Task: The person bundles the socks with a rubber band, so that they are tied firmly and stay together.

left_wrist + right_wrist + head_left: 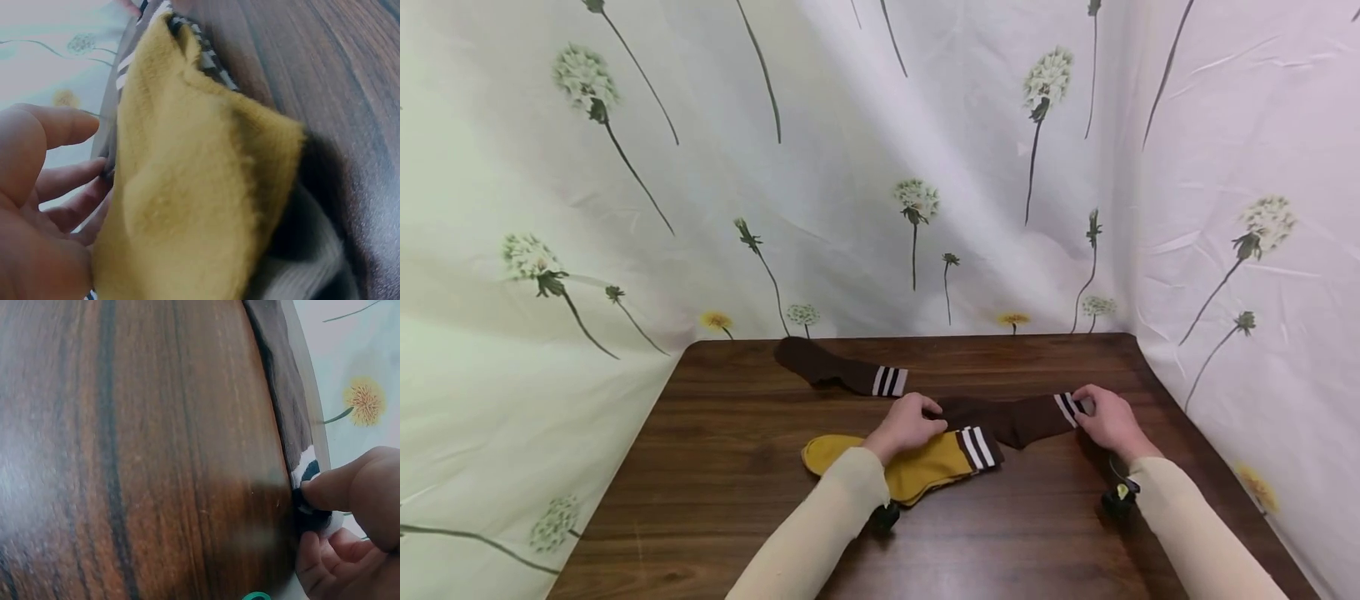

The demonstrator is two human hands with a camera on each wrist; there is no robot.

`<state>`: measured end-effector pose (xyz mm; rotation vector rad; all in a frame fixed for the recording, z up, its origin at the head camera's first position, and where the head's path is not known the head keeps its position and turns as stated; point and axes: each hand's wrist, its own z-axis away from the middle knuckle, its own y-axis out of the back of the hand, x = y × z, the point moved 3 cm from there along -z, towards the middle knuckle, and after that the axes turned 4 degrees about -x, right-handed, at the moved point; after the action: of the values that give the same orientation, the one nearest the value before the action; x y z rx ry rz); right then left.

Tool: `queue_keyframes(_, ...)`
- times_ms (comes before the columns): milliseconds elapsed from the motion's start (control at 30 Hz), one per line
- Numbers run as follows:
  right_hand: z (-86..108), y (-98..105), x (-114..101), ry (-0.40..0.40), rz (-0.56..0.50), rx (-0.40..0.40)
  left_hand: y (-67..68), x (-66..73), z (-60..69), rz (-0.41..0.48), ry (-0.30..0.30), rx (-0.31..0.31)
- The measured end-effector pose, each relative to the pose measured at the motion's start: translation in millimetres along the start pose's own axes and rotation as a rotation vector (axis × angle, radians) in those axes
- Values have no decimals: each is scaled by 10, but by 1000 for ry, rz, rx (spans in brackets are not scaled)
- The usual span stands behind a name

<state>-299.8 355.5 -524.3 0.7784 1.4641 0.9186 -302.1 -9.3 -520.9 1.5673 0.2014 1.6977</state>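
Note:
On the table lies a brown sock [1030,419] with a striped cuff at its right end. My right hand [1111,423] pinches that cuff between thumb and fingers, as the right wrist view also shows at the striped cuff [308,467]. My left hand [910,427] is at the sock's other end, its fingertips touching the dark fabric, thumb apart from the fingers. Under the left wrist lie yellow socks [925,471] with white-striped brown cuffs; in the left wrist view the yellow fabric [181,187] is beside the left hand [44,194].
Another brown sock [838,368] with a striped cuff lies near the back edge of the wooden table [715,467]. A white cloth [850,208] printed with dandelions hangs behind the table and at its sides.

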Motion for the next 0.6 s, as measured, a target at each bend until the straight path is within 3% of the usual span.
queue_keyframes(233, 2, -19, -33, 98, 70, -1, 57, -37, 19, 110, 1, 13)
queue_keyframes(467, -13, 30, -96, 33, 61, -19, 104, -54, 66, 180, -3, 58)
queue_keyframes(600, -22, 60, -154, 56, 5, 20, 148, -78, 73, 184, -27, 124)
